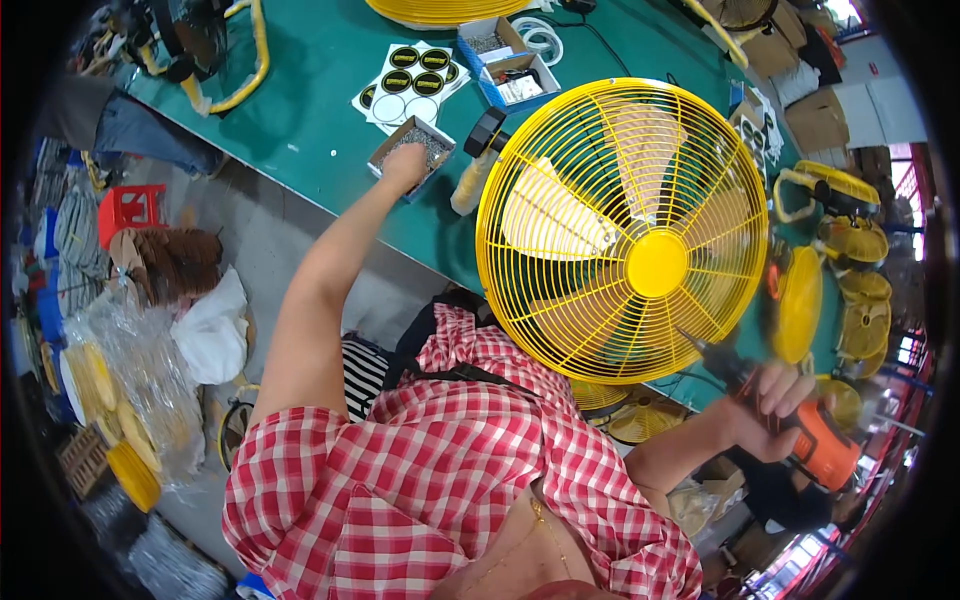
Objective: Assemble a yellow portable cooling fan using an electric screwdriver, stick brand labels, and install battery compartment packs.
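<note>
My left hand (405,165) dips into a small open cardboard box (444,138) of small metal screws, its fingers curled down and partly hidden among them. In my right hand (776,402) is an orange and black power screwdriver (826,448), slightly blurred, its thin bit pointing toward the lower right of a fan's guard. The large round fan (656,264) stands in front of me, with a yellow wire guard and pale metal blades. At its left side, beside the box, sits a black knob (486,131) above a part wrapped in cloudy plastic (468,186).
The green table (300,95) carries round-sticker sheets (410,80), blue boxes (520,82) of small parts and a white tubing coil (540,42). More yellow fans (860,240) line the right. Left of me are a red stool (132,212) and plastic-wrapped parts (150,370); another person's leg (150,130) shows.
</note>
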`<state>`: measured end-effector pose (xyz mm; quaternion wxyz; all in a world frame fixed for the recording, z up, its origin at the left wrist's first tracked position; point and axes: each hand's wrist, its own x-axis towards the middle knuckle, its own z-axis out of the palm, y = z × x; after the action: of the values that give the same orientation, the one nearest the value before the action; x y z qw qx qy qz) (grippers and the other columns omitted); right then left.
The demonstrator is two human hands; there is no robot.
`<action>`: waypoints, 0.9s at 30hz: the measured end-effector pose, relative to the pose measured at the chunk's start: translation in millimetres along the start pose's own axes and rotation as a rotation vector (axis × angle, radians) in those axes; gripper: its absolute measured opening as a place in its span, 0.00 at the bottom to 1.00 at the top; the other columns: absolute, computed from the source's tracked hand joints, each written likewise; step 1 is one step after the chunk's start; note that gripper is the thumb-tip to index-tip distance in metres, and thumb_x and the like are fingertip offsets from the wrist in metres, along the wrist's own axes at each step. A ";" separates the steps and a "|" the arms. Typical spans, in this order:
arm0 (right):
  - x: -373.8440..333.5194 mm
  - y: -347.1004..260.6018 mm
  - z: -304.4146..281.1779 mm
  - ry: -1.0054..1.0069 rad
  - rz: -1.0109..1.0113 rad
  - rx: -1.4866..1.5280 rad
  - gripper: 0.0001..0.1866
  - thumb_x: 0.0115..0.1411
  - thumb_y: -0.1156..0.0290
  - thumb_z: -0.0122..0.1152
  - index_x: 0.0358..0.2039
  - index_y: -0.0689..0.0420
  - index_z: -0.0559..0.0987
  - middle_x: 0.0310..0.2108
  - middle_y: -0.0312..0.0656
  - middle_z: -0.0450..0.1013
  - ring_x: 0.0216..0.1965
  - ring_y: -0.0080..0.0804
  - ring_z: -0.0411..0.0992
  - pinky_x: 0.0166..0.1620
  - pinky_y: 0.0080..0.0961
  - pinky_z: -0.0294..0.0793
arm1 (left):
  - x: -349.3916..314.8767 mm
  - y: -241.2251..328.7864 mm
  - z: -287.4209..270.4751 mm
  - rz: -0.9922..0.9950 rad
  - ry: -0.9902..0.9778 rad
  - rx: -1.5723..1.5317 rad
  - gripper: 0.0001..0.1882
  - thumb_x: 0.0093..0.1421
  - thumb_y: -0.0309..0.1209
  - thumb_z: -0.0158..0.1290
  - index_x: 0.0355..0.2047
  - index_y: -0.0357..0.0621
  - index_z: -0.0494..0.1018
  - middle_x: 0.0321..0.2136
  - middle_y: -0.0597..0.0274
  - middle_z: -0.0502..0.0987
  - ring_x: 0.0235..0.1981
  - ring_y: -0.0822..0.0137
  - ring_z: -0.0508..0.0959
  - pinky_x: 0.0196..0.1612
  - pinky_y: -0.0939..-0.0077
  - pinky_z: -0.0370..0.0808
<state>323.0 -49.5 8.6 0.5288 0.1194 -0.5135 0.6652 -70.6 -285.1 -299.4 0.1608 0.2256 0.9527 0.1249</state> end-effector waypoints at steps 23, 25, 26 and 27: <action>-24.6 -17.1 -17.8 0.074 0.012 -0.146 0.28 0.50 0.66 0.59 0.50 0.59 0.62 0.21 0.37 0.61 0.18 0.22 0.61 0.25 0.20 0.61 | -13.9 -52.0 -43.2 -0.236 -0.188 -2.037 0.10 0.58 0.27 0.48 0.40 0.40 0.67 0.25 0.71 0.68 0.15 0.81 0.57 0.14 0.89 0.52; -25.8 -15.6 -18.0 0.093 0.015 -0.168 0.28 0.50 0.65 0.59 0.50 0.59 0.62 0.21 0.36 0.61 0.18 0.22 0.61 0.24 0.20 0.61 | -41.0 -34.6 -69.1 -0.202 -0.177 -2.188 0.07 0.60 0.28 0.47 0.38 0.40 0.66 0.25 0.70 0.66 0.17 0.81 0.58 0.16 0.89 0.55; -24.9 -16.1 -18.8 0.113 0.021 -0.160 0.29 0.50 0.65 0.60 0.50 0.58 0.62 0.21 0.36 0.61 0.18 0.22 0.61 0.24 0.20 0.61 | -59.1 -22.2 -83.8 -0.210 -0.158 -2.226 0.06 0.61 0.28 0.46 0.37 0.40 0.65 0.25 0.69 0.64 0.18 0.80 0.59 0.18 0.89 0.57; -23.9 -16.7 -21.6 0.134 0.025 -0.152 0.29 0.49 0.64 0.60 0.50 0.58 0.62 0.21 0.36 0.61 0.18 0.21 0.61 0.24 0.20 0.62 | -82.9 -10.8 -98.8 -0.023 -0.291 -2.347 0.06 0.62 0.27 0.43 0.37 0.38 0.64 0.27 0.66 0.63 0.22 0.79 0.60 0.21 0.89 0.59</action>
<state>354.9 -47.4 -8.4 0.5610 0.0276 -0.5276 0.6373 -40.5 -349.8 -191.5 0.3777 -0.0565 0.2294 0.8953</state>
